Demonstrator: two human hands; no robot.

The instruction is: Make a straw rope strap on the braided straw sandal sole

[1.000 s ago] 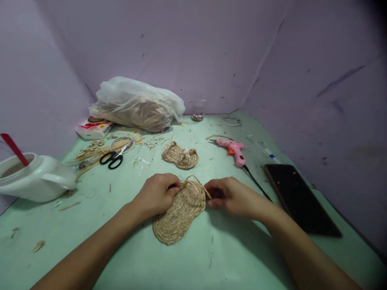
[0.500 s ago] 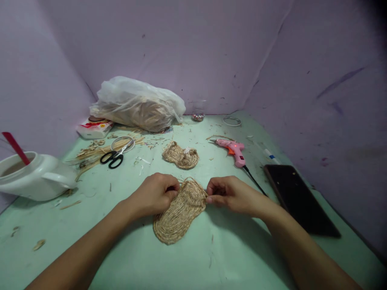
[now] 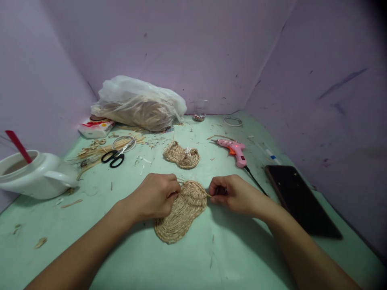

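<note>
A woven straw sole shape [image 3: 183, 213] lies flat on the green table in front of me. My left hand [image 3: 160, 195] is closed at its upper left edge; what its fingertips pinch is hidden. A thin straw cord [image 3: 207, 195] runs from the right edge of the woven piece to my right hand [image 3: 228, 193], which pinches it between thumb and fingers, slightly apart from the piece. Beyond the hands lies a smaller woven piece [image 3: 182, 156] with a cluster of white beads on it.
A pink glue gun [image 3: 237, 151] and a black phone [image 3: 302, 199] lie to the right. Scissors [image 3: 116, 156], straw scraps, a white pitcher [image 3: 45, 173] stand left. Behind are a plastic bag [image 3: 139, 104] and a bead jar [image 3: 199, 112].
My right hand has moved slightly right, away from the woven edge, and the cord now shows stretched between them. The loose loop above the piece has gone.
</note>
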